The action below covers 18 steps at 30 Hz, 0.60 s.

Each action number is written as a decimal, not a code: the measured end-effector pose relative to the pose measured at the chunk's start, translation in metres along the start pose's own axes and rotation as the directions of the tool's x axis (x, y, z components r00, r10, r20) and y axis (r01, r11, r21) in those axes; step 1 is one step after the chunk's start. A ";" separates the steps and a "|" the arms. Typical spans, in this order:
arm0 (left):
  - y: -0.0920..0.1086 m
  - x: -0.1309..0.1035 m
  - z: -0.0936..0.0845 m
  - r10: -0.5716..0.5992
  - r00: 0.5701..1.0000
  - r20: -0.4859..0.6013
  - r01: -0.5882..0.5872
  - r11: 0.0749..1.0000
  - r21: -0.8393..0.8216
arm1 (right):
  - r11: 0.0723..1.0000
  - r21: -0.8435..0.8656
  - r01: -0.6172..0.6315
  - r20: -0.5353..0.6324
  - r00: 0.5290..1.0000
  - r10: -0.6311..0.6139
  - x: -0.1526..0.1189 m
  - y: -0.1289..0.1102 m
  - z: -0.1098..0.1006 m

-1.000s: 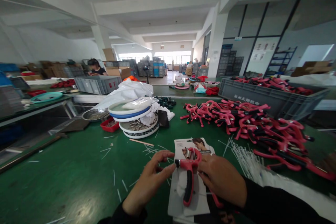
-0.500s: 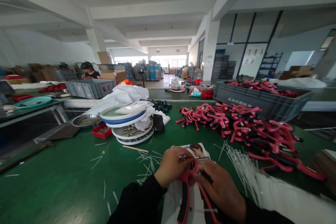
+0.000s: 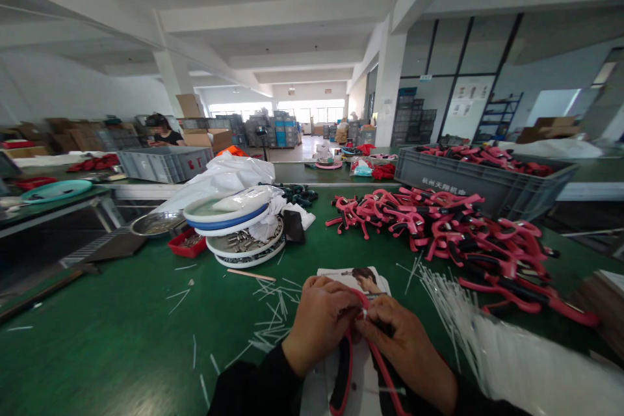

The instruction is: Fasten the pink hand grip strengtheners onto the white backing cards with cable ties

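Observation:
Red plier-like tool with black-padded handles lies over a printed card, its handles spread toward me. My left hand is closed around its upper end, hiding most of the jaw. On the other side my right hand is closed too, thumb and fingertips pinching a small white piece, apparently a cable tie, against the tool. The fingertips of both hands nearly meet there. Loose white cable ties are scattered left of my left hand, and a thick bundle of ties lies right of my right hand.
A heap of similar red tools covers the bench's right side, before a grey crate of more. Stacked round trays with metal parts, a red bin and a metal bowl stand left. A person sits farther back.
My left hand has rolled over the tool's top, covering more of it. The fingertips of both hands have come closer, and a white piece now shows between them.

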<state>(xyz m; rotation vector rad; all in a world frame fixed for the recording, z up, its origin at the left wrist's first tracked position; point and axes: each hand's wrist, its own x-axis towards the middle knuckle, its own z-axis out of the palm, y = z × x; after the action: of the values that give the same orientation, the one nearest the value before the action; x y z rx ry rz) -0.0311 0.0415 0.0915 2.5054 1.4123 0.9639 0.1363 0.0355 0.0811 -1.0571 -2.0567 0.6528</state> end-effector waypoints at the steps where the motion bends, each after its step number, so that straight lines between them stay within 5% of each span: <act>1: 0.000 0.000 0.000 -0.001 1.000 0.000 0.001 1.000 0.002 | 1.000 0.008 0.002 0.007 1.000 -0.002 0.000 -0.001 0.000; 18: 0.001 -0.003 0.006 0.032 0.997 -0.072 -0.036 0.998 -0.056 | 0.997 0.032 -0.067 0.082 0.995 0.064 0.008 -0.004 -0.007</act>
<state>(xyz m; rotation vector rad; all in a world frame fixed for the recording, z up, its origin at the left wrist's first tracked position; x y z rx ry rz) -0.0281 0.0392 0.0857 2.4846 1.3446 1.0943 0.1364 0.0407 0.0913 -1.0981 -2.0795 0.7731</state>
